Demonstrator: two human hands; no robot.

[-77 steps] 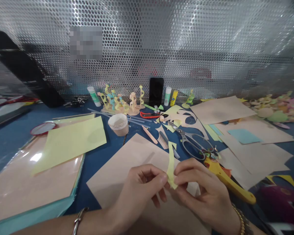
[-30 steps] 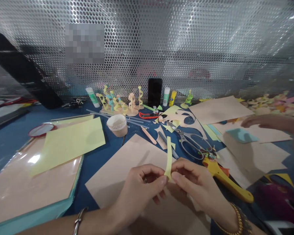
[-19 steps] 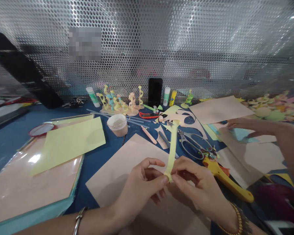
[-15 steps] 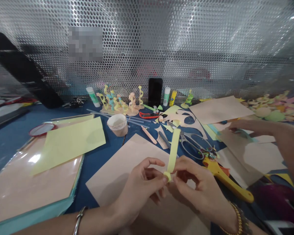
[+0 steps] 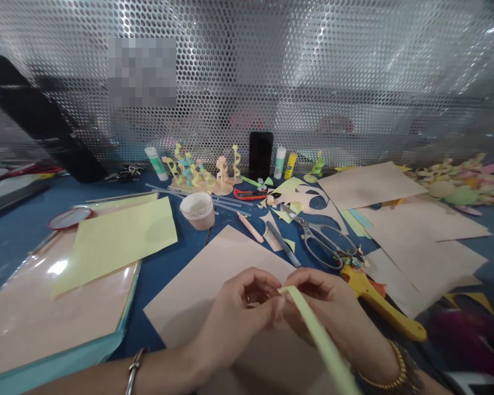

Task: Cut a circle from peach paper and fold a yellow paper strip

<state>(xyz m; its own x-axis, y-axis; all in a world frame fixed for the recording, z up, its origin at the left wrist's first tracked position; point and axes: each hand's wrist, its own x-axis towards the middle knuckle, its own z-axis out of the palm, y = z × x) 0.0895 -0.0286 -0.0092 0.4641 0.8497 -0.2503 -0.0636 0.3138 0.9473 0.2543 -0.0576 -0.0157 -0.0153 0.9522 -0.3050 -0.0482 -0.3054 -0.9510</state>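
Observation:
A narrow yellow paper strip (image 5: pixel 316 328) is pinched at its far end between my two hands, and its long tail runs down toward me over my right hand. My left hand (image 5: pixel 247 307) is closed, thumb and fingers together at the strip's end. Close against it, my right hand (image 5: pixel 327 312) is closed on the strip too; my fingers hide the end itself. Under both hands lies a large pale pinkish paper sheet (image 5: pixel 189 291). Beyond it are a grey pen (image 5: pixel 283 244), a pale pink stick-shaped item (image 5: pixel 251 227) and scissors (image 5: pixel 323 236).
A white cup (image 5: pixel 197 211) stands behind the sheet. Yellow paper (image 5: pixel 123 241) lies on a clear folder at left. Curled paper figures (image 5: pixel 197 170), a phone (image 5: pixel 260 154) and glue sticks (image 5: pixel 280 163) line the metal mesh. A yellow-handled tool (image 5: pixel 382 307) and paper sheets (image 5: pixel 420 241) lie right.
The strip's tail has swung from upright to hanging toward me, and my hands have drawn closer together. Another person's hand at the right has left the view.

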